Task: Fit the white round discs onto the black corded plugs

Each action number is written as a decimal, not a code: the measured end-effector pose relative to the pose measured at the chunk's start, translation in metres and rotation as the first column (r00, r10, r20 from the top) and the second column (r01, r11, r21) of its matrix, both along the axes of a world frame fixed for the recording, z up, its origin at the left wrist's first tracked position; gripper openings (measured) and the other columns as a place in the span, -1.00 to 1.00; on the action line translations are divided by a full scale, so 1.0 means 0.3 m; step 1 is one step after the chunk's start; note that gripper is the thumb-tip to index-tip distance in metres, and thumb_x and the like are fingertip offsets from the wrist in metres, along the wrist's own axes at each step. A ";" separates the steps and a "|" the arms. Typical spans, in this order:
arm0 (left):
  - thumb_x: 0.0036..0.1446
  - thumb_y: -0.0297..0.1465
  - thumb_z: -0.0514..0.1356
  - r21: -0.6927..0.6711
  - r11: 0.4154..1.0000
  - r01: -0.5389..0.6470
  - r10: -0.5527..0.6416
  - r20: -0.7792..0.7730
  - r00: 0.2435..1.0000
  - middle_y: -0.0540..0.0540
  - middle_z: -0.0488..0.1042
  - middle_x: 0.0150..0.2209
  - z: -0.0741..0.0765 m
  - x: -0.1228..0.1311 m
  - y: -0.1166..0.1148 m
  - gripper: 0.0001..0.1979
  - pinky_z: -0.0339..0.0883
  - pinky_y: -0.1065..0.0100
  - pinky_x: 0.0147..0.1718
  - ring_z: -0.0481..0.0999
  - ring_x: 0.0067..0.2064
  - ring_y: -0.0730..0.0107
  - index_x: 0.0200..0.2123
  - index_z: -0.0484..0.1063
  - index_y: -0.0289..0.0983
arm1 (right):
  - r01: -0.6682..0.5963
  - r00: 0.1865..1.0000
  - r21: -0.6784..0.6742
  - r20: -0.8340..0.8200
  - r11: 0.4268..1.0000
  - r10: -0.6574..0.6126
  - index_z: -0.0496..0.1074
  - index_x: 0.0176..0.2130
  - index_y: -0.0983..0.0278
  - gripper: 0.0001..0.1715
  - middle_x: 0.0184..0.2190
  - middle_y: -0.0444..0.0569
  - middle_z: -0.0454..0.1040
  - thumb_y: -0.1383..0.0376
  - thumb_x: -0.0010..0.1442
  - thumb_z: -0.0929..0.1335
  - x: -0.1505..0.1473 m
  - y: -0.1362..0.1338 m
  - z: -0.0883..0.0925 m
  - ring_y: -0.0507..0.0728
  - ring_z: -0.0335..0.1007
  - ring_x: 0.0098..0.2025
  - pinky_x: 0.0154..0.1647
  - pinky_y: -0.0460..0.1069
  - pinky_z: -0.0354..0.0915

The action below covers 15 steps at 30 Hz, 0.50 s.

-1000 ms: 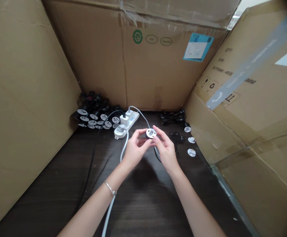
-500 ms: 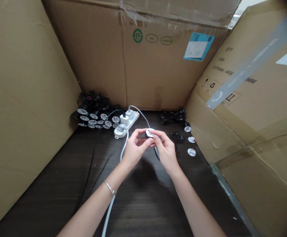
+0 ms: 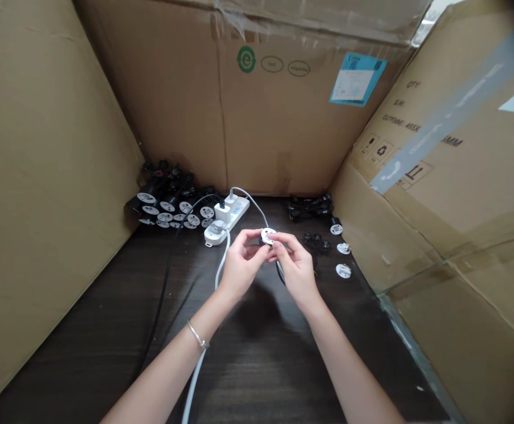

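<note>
Both hands meet over the dark table. My left hand (image 3: 242, 265) and my right hand (image 3: 296, 268) pinch a small round black connector with a white face (image 3: 267, 235) between their fingertips. A black cable (image 3: 279, 273) runs down from it, partly hidden behind my right hand. Just beyond my left hand lies a white power strip (image 3: 234, 215) with white plugs in its sockets. Its white cable (image 3: 220, 271) passes under my left wrist toward me.
Several black cords with white round discs (image 3: 168, 206) lie heaped at the back left. More black cords (image 3: 309, 207) and several loose discs (image 3: 343, 271) sit at the right. Cardboard box walls (image 3: 53, 176) enclose the dark wooden table (image 3: 265, 359) on three sides.
The round connector has turned between my fingers, its white face tilting further upward and away from the view. My hands have otherwise barely moved, and the whole view has shifted slightly.
</note>
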<state>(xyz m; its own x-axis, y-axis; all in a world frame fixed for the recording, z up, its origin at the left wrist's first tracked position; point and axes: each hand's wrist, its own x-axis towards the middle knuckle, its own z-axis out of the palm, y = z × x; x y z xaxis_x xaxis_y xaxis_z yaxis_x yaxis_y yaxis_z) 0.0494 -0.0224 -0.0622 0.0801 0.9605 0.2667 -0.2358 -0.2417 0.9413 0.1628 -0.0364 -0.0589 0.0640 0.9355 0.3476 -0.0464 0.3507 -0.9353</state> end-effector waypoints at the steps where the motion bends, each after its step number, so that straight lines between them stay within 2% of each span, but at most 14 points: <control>1: -0.02 -0.41 0.21 -0.004 1.000 -0.009 0.009 0.002 1.000 -0.09 0.44 -0.19 0.002 0.000 0.001 -0.74 0.38 0.42 -0.30 0.49 -0.27 0.42 -0.21 0.31 -0.31 | -0.002 1.000 0.000 0.001 1.000 0.002 0.45 -0.23 0.20 -0.81 -0.18 -0.05 0.37 0.23 0.16 0.28 0.000 0.000 -0.001 -0.05 0.37 -0.42 -0.37 -0.10 0.35; 5: -0.05 -0.46 0.21 -0.023 0.999 -0.025 0.026 0.021 0.999 -0.06 0.44 -0.24 0.009 -0.008 0.006 -0.78 0.37 0.42 -0.29 0.47 -0.25 0.42 -0.26 0.34 -0.32 | -0.021 1.000 0.003 0.006 1.000 0.021 0.46 -0.26 0.20 -0.81 -0.16 -0.06 0.33 0.23 0.16 0.28 0.001 0.002 -0.004 -0.05 0.38 -0.42 -0.36 -0.10 0.36; 10: -0.03 -0.44 0.21 -0.009 1.000 0.018 -0.018 0.028 0.999 -0.11 0.45 -0.16 0.005 -0.015 0.016 -0.74 0.35 0.36 -0.18 0.44 -0.12 0.33 -0.19 0.38 -0.31 | -0.031 0.999 -0.007 0.011 0.999 0.031 0.46 -0.26 0.20 -0.82 -0.15 -0.06 0.30 0.24 0.15 0.30 0.006 0.008 -0.005 -0.05 0.40 -0.42 -0.35 -0.09 0.38; 15: -0.02 -0.42 0.21 -0.032 0.998 0.045 -0.044 0.039 0.998 -0.14 0.44 -0.07 -0.006 -0.012 0.019 -0.67 0.35 0.30 -0.13 0.45 -0.08 0.27 -0.12 0.38 -0.30 | -0.022 1.000 -0.011 0.013 1.000 0.022 0.46 -0.27 0.20 -0.84 -0.12 -0.06 0.28 0.23 0.11 0.32 0.014 0.012 -0.005 -0.04 0.40 -0.41 -0.31 -0.06 0.40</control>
<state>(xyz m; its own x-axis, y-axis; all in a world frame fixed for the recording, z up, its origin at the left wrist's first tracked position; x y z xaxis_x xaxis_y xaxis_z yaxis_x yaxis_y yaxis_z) 0.0459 -0.0168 -0.0639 0.1134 0.9646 0.2383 -0.2820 -0.1987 0.9386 0.1669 -0.0328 -0.0604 0.0386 0.9405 0.3377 -0.0413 0.3392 -0.9398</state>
